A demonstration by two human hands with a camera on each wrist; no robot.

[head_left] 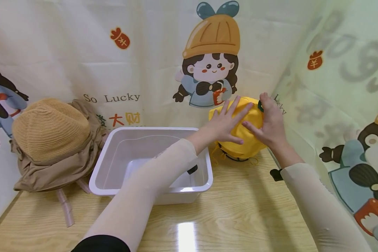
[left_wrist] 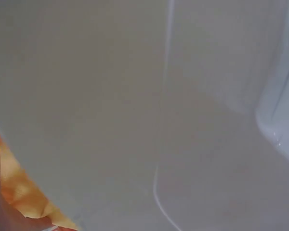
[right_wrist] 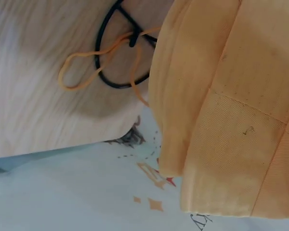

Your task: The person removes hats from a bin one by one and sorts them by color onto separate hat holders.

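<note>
A yellow cloth hat (head_left: 250,145) with cords sits on a black wire stand (right_wrist: 97,53) at the back right of the table. Across the front of it lies my left hand (head_left: 223,124), fingers spread wide and touching the cloth. My right hand (head_left: 272,122) is at the hat's right side, thumb reaching over the front; some of its fingers are hidden. Beside that hand a small dark green part (head_left: 260,105) shows on the hat. The right wrist view has the hat's seamed panels and a looped cord (right_wrist: 62,74), but no fingers.
A pale plastic bin (head_left: 157,128) stands left of the hat, under my left forearm; its inner wall (left_wrist: 96,96) fills most of the left wrist view. Farther left, a tan straw-like hat (head_left: 51,129) rests on brown cloth (head_left: 56,175). Printed curtains hang behind and beside the table.
</note>
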